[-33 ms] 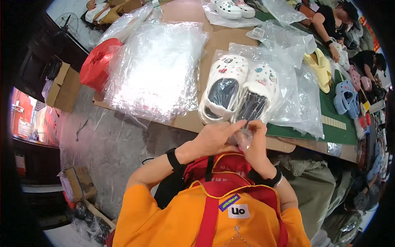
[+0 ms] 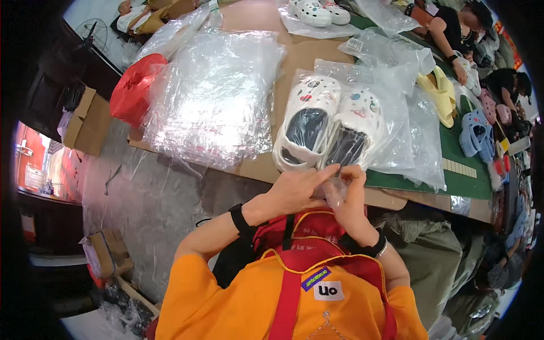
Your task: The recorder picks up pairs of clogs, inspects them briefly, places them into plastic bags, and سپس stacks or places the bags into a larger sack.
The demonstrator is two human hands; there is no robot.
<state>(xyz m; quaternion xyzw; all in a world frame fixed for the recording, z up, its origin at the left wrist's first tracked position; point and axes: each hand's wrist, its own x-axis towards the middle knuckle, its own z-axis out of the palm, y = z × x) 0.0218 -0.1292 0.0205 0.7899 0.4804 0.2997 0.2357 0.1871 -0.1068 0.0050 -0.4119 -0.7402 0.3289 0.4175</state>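
Head view. We find a pair of white clogs [image 2: 313, 105] lying side by side at the front of the bench [image 2: 473, 187], wrapped in a clear plastic bag [image 2: 335, 195], heels toward the wearer. The right hand [image 2: 355, 195] has its fingers [image 2: 356, 172] pinched on the gathered film below the heels. The left hand [image 2: 292, 190] meets it from the other side, its fingertips at the film; their grip is partly hidden, and we are unable to say whether they hold or merely touch.

We judge the thin film to be the weak point: an uneven pull could split or crease it. A hard tug toward the body could also drag the pair over the front edge, which runs just beneath the heels, with the red apron [image 2: 309, 235] close below.

As for room, we note a strip of brown cardboard [image 2: 285, 68] between the pair and the stack of clear bags [image 2: 218, 96] on the left; that stack overhangs the front edge, so a swinging left forearm could catch it. On the right, loose flat bags [image 2: 422, 133] lie against the pair and could slide along with it; the yellow sandals [image 2: 439, 96] lie farther off.
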